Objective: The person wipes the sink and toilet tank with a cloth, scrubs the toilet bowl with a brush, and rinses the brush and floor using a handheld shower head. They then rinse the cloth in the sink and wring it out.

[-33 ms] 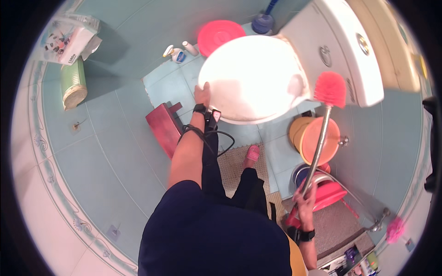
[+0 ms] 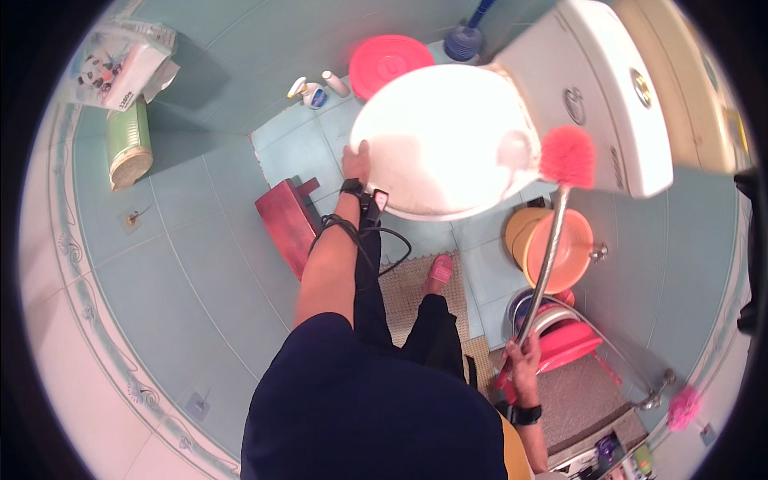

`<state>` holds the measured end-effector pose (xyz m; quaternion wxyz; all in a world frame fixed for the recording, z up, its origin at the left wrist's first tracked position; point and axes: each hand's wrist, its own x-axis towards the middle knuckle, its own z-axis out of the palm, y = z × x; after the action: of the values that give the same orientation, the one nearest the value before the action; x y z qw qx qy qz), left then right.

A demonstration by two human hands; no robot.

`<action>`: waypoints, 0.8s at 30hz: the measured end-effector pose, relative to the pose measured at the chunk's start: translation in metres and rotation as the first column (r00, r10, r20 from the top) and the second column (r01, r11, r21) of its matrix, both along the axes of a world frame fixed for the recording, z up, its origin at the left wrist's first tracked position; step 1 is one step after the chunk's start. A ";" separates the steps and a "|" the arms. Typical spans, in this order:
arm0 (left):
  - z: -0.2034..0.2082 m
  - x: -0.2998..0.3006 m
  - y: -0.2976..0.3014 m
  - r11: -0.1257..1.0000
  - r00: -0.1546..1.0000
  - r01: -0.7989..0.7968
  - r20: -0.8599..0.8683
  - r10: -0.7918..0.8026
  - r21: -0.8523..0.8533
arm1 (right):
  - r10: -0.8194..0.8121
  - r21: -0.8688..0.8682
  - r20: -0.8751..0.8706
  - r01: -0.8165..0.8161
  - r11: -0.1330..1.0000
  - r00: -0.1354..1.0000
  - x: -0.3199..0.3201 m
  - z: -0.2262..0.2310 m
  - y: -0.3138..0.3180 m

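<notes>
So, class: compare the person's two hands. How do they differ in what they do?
The left hand lies flat on the white toilet lid, arm stretched forward; the right hand grips the toilet brush by its metal handle, low beside the body. Both wear black wristbands.

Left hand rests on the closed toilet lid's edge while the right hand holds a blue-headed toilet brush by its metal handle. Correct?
Not quite: the head view shows the toilet brush has a pink head, not blue. The left hand does rest on the toilet lid, and the right hand grips the metal handle.

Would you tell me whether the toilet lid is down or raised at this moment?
Down: the white toilet lid covers the bowl, its flat top facing up, with the left hand on its edge.
</notes>
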<state>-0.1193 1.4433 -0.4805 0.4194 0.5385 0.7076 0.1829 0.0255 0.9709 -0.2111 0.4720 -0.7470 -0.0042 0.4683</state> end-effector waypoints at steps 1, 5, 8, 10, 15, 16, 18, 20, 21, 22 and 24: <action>-0.002 0.003 0.005 1.000 1.000 0.022 -0.013 -0.021 0.009 | 0.018 -0.149 -0.029 -0.022 0.989 0.999 -0.006 -0.004 0.002; -0.003 0.008 0.022 1.000 1.000 -0.006 0.018 0.006 -0.006 | 0.178 -0.196 0.296 -0.123 0.973 0.938 -0.016 -0.021 0.005; 0.001 0.006 0.015 0.998 0.997 -0.007 0.078 0.002 0.068 | 0.207 -0.202 0.418 -0.131 0.971 0.885 -0.002 -0.021 0.009; 0.005 0.000 0.014 0.998 0.997 0.051 0.058 -0.053 0.039 | 0.192 -0.157 0.462 -0.134 0.979 0.866 0.006 -0.016 0.015; 0.039 -0.018 0.027 0.983 0.981 0.165 0.093 -0.172 0.081 | 0.060 -0.099 0.539 -0.008 0.995 0.840 0.017 0.003 0.012; 0.057 -0.024 0.033 0.981 0.974 0.169 0.134 -0.181 0.095 | 0.031 -0.082 0.543 0.017 0.996 0.839 0.018 0.007 0.007; 0.106 -0.025 0.031 0.974 0.941 0.194 0.259 -0.218 0.115 | -0.015 -0.060 0.557 0.058 0.997 0.831 0.021 0.016 -0.007; 0.174 -0.015 0.031 0.959 0.871 0.247 0.402 -0.284 0.143 | -0.018 -0.022 0.653 0.043 0.999 0.757 0.025 0.022 -0.020; 0.211 -0.004 0.028 0.949 0.835 0.272 0.452 -0.314 0.157 | -0.056 0.015 0.653 0.061 0.998 0.756 0.028 0.025 -0.027; 0.246 0.011 0.024 0.939 0.793 0.296 0.502 -0.345 0.176 | -0.098 0.041 0.611 0.092 0.995 0.785 0.029 0.027 -0.033; 0.304 0.054 0.011 0.910 0.666 0.359 0.626 -0.406 0.208 | -0.208 0.149 0.502 0.153 0.977 0.840 0.033 0.030 -0.045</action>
<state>-0.0653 1.4547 -0.1763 0.6514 0.5892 0.3791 0.2913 0.0587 0.9258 -0.1816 0.5334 -0.8165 -0.0838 0.2045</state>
